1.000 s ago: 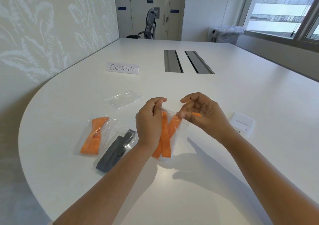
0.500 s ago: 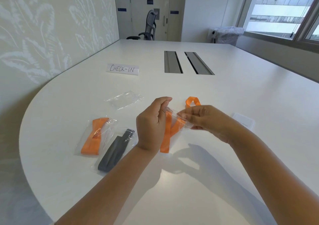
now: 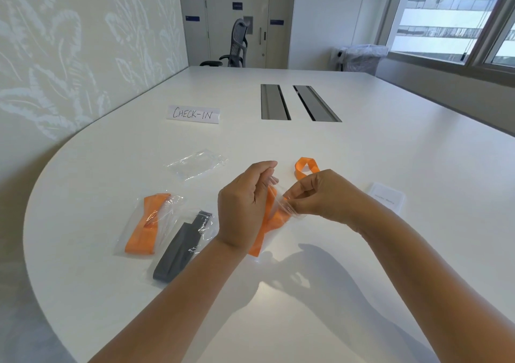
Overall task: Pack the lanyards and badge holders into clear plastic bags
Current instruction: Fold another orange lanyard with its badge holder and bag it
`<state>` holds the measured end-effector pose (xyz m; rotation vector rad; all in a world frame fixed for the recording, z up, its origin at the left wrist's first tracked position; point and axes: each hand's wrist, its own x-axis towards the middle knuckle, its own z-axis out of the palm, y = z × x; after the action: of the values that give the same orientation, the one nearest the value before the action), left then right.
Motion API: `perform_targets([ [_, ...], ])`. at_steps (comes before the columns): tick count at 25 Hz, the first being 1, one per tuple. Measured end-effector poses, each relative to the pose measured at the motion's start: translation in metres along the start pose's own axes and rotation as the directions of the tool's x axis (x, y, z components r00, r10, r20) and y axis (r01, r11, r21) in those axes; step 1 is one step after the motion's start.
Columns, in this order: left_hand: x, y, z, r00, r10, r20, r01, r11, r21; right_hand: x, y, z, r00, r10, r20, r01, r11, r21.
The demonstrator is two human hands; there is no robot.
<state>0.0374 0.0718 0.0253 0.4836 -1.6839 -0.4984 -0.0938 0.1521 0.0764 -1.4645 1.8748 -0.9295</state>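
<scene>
Packing is looking partly done in the head view: an orange lanyard in its bag (image 3: 147, 223) and a grey lanyard in its bag (image 3: 181, 248) are lying on the counter (image 3: 362, 145). The left hand (image 3: 242, 209) and right hand (image 3: 320, 195) are each pinching the mouth of a third bag (image 3: 281, 209) above the counter, its orange lanyard (image 3: 305, 167) looping out behind. An empty bag (image 3: 195, 163) and badge card (image 3: 387, 196) are waiting. The card's print is too faint to read.

Both hands, left hand (image 3: 245, 209) and right hand (image 3: 320, 195), pinched a clear bag (image 3: 284, 206) over the table (image 3: 390, 145); an orange lanyard (image 3: 267, 223) hung partly inside; two packed bags (image 3: 150, 223) lay left.
</scene>
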Motion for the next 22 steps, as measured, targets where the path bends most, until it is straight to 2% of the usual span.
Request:
perform_targets([
  [2,0.005,0.001,-0.002,0.984,-0.142,0.111,0.158,0.976,-0.152,-0.001,0.000,-0.002,0.999,0.003,-0.055,-0.004,1.000,-0.010],
  [4,0.014,-0.002,-0.007,0.931,-0.256,0.259,0.315,0.922,-0.225,-0.001,0.002,-0.011,0.992,0.030,-0.121,-0.022,0.998,0.063],
  [6,0.019,-0.009,-0.009,0.839,-0.308,0.449,0.438,0.872,-0.219,-0.002,0.004,-0.020,0.983,0.052,-0.177,-0.033,0.994,0.107],
  [8,0.018,-0.013,-0.007,0.726,-0.305,0.617,0.489,0.859,-0.152,-0.001,0.006,-0.024,0.977,0.050,-0.209,-0.046,0.999,0.027],
  [9,0.014,-0.014,-0.004,0.700,-0.315,0.641,0.487,0.867,-0.106,0.000,0.007,-0.024,0.974,0.044,-0.221,-0.053,0.998,-0.035],
  [11,0.009,-0.013,0.002,0.709,-0.364,0.605,0.512,0.854,-0.086,0.001,0.008,-0.020,0.972,0.013,-0.235,-0.047,0.989,-0.140],
  [13,0.006,-0.013,0.005,0.729,-0.380,0.569,0.542,0.828,-0.141,0.003,0.007,-0.016,0.971,-0.037,-0.236,-0.011,0.980,-0.199],
  [15,0.005,-0.012,0.006,0.737,-0.343,0.583,0.540,0.817,-0.201,0.003,0.006,-0.012,0.972,-0.068,-0.226,0.015,0.974,-0.226],
  [17,0.004,-0.010,0.006,0.734,-0.342,0.587,0.532,0.827,-0.183,0.004,0.007,-0.012,0.979,-0.048,-0.200,0.003,0.976,-0.219],
  [19,0.004,-0.010,0.006,0.749,-0.364,0.553,0.510,0.850,-0.131,0.003,0.008,-0.014,0.989,-0.006,-0.149,-0.014,0.991,-0.134],
  [22,0.007,-0.011,0.005,0.760,-0.409,0.505,0.513,0.854,-0.081,0.002,0.007,-0.020,0.995,0.017,-0.102,-0.004,0.992,0.128],
])
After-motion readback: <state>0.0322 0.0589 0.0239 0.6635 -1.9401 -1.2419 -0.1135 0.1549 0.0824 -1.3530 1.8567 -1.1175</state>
